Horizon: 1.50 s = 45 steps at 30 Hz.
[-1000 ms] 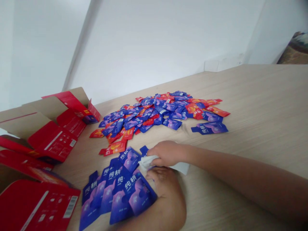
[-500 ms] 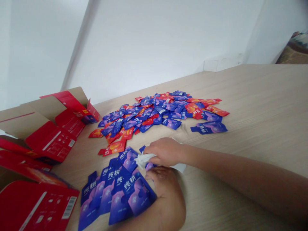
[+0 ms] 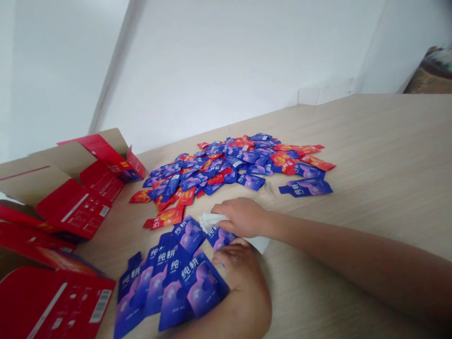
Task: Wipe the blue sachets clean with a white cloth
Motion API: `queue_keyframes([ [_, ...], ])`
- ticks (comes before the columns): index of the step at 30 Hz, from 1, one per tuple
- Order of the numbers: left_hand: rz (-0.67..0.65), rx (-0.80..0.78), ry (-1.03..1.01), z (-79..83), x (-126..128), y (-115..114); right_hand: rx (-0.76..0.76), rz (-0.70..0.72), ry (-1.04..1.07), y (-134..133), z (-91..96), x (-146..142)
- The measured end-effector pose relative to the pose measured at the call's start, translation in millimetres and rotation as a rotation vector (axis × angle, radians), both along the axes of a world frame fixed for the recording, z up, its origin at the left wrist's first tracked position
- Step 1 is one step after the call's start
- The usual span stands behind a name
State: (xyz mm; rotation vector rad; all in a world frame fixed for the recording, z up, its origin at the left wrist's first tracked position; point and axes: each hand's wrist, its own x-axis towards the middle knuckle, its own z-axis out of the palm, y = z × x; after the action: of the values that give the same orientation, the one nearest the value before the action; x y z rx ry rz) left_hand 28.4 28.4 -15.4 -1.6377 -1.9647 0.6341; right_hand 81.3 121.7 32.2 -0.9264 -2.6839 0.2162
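Note:
My right hand is closed around a crumpled white tissue, which lies against the upper end of a blue-purple pouch. Just below it, my left hand grips the lower part of that same pouch, its fingertips partly hidden. Left of both hands, several blue pouches lie overlapped in a fan on the table, printed side up. One more blue pouch lies flat at the fan's upper end, beside the tissue.
A heap of blue and red-orange pouches spreads across the table beyond my hands. A single blue pouch lies at the heap's right. Open red cartons line the left side. A white wall stands behind.
The tissue in my right hand has shifted up, off the pouch's middle, and more of the pouch's printed face shows. My left hand has stayed in place.

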Motion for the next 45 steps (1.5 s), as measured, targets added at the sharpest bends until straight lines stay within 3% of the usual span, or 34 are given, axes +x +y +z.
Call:
queue_keyframes([
  [4,0.032,-0.046,-0.025,-1.4,1.1,2.1,-0.067,0.117,-0.072,-4.5,-8.4,-4.6],
  [8,-0.030,0.010,0.027,-3.3,-0.6,-0.1,-0.105,0.035,-0.124,5.2,-18.7,-2.2],
  [14,-0.028,0.031,-0.028,-0.8,-1.3,-2.7,-0.038,-0.022,-0.035,8.2,-6.2,2.7],
  [20,-0.031,0.041,-0.050,-1.1,-0.7,-2.1,-0.109,0.148,-0.138,7.0,-11.6,1.0],
  [27,-0.044,0.045,0.060,-6.8,-3.5,-1.5,-0.026,0.010,-0.137,16.7,-11.9,7.8],
  [31,-0.038,0.041,-0.007,-3.8,-1.8,-0.7,-0.011,0.096,-0.042,6.4,-4.1,3.6],
  [34,-0.014,0.053,-0.012,-1.9,-0.4,-1.0,-0.047,0.163,-0.088,2.3,-7.3,0.4],
  [41,-0.047,0.036,0.068,-4.7,-2.1,-2.0,-0.049,0.008,-0.134,13.1,-8.9,6.8],
  [45,-0.038,0.044,0.043,-4.3,-1.1,-1.5,-0.055,0.105,-0.056,5.6,-0.7,4.2],
])
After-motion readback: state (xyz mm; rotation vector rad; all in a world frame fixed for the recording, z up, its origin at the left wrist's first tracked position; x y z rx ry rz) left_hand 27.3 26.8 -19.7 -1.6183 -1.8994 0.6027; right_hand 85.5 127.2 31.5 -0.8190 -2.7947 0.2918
